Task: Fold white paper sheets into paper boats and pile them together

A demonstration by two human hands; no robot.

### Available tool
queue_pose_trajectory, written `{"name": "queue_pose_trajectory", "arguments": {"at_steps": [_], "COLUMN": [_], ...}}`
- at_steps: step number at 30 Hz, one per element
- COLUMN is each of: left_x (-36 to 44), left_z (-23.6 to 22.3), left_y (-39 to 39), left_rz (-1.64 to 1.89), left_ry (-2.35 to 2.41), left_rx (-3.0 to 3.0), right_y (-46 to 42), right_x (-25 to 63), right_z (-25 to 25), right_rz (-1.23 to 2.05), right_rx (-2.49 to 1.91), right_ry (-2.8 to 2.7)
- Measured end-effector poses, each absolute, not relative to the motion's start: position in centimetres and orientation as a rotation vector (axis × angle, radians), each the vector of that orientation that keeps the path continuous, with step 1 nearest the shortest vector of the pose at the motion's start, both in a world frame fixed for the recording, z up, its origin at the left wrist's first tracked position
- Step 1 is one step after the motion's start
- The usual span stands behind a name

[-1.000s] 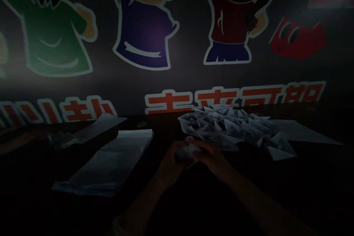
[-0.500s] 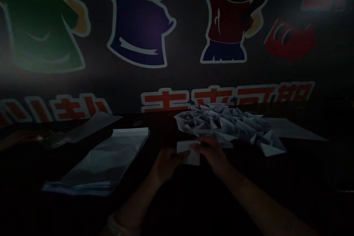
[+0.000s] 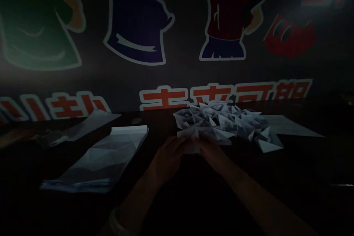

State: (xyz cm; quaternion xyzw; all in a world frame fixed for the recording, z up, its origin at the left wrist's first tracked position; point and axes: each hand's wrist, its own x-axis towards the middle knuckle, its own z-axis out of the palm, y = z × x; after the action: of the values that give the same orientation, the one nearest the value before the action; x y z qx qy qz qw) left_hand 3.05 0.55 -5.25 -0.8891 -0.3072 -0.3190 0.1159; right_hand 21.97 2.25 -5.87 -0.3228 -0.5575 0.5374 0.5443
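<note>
Both hands meet at the near edge of a heap of folded white paper pieces on a dark table. My left hand and my right hand pinch a small piece of white paper between them. Their fingers hide most of it, and the dim light hides its exact folds. Its far edge almost reaches the heap. To the left of my hands lies a long stack of pale paper strips.
A flat paper sheet lies under the right of the heap. Another sheet lies at the back left, near a dark cluttered object. A cartoon-figure wall mural with red characters rises behind the table.
The white paper, flat and showing between my hands half a second ago, is now pressed closer between them and mostly hidden. My hands have moved slightly toward the heap.
</note>
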Motion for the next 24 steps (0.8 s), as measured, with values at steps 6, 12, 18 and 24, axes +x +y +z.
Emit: {"name": "queue_pose_trajectory", "arguments": {"at_steps": [6, 12, 18, 24], "left_x": [3.7, 3.0, 3.2, 3.2], "left_z": [-4.7, -4.0, -3.7, -3.8], "left_y": [-0.2, 0.3, 0.1, 0.4], "left_rz": [-1.41, -1.713, -1.69, -1.975], "left_ry": [-1.118, -1.747, -1.78, -1.931], "left_rx": [-2.652, -2.935, -2.952, -2.726], "right_y": [2.6, 1.4, 1.1, 1.4], "right_x": [22.7, 22.1, 21.8, 21.7], "right_z": [-5.9, -5.9, -5.8, -5.6], "right_rz": [0.962, 1.017, 1.073, 1.071], "right_rx": [-0.941, -1.044, -1.013, -1.009], "right_ry": [-1.58, -1.9, -1.89, -1.68]}}
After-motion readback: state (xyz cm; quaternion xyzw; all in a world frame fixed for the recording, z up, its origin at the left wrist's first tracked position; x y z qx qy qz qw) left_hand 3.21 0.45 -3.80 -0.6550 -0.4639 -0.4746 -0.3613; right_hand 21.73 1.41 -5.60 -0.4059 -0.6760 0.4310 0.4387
